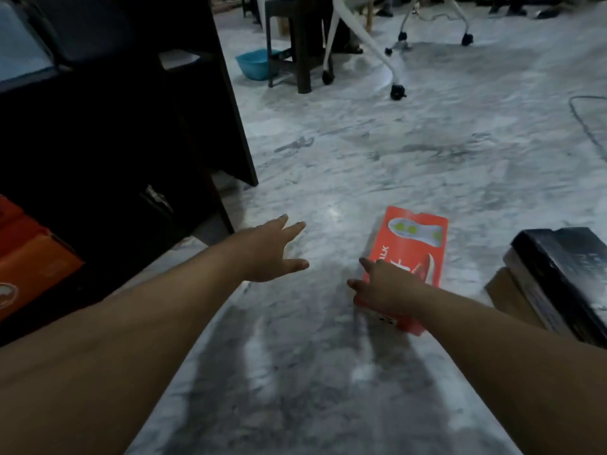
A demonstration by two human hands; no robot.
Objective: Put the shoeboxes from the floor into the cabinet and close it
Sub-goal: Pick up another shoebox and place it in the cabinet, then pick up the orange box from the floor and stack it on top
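Observation:
A red shoebox [414,244] with a sole picture on its lid lies flat on the marble floor, right of centre. My right hand [384,287] reaches over its near left corner with fingers spread, holding nothing. My left hand [274,252] is stretched out above the bare floor to the left of the box, fingers straight and apart. A black shoebox [565,274] sits on a brown box [512,300] at the right edge. The dark cabinet [124,133] stands at the left, with an orange-red box [29,257] inside its lower part.
A teal basin [254,64], a dark stool [295,44] and a white wheeled chair base [387,50] stand at the back. A cable [588,123] runs across the floor at far right. Marble floor [361,159] lies between me and them.

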